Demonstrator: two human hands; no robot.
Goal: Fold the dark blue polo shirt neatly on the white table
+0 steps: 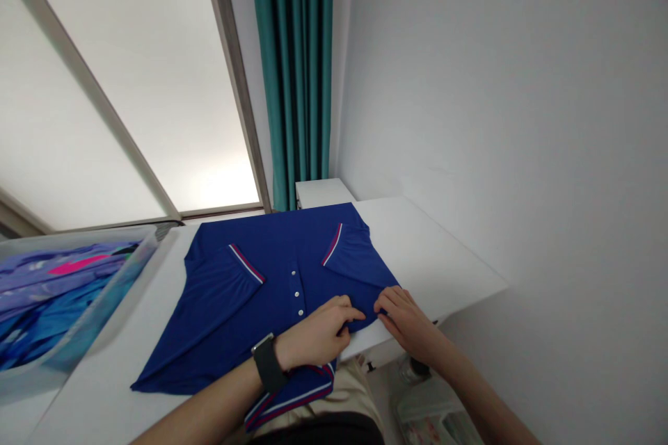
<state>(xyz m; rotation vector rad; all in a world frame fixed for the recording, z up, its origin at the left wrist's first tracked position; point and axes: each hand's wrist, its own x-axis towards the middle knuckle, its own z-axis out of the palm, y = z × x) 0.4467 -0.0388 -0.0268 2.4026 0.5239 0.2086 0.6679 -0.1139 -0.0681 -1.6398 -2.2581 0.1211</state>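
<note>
From my remote station, clock centred on the head view. Near 6 o'clock: light trousers (358, 389); the striped collar (295, 400) of the blue shirt reaches past the table's near edge beside them. At 5, on the floor, a clear box (438, 424). I log the left hand (319, 329), dark watch (268, 363) at its wrist, at 6: over the shirt, index finger extended, the others curled; cannot tell whether it pinches cloth. The right hand (410, 323), at about 5, pinches the shirt's edge between thumb and fingertips. The shirt (279, 261) lies on the white table (433, 233), from 6 to 8, both sleeves across its front, three buttons showing between them. Between 8 and 9: a bin (112, 299) of colourful clothes (57, 285). Beyond: green curtain (297, 69) near 12, pale panels (146, 69) at 10 to 11, bare wall (511, 104) at 2.
</note>
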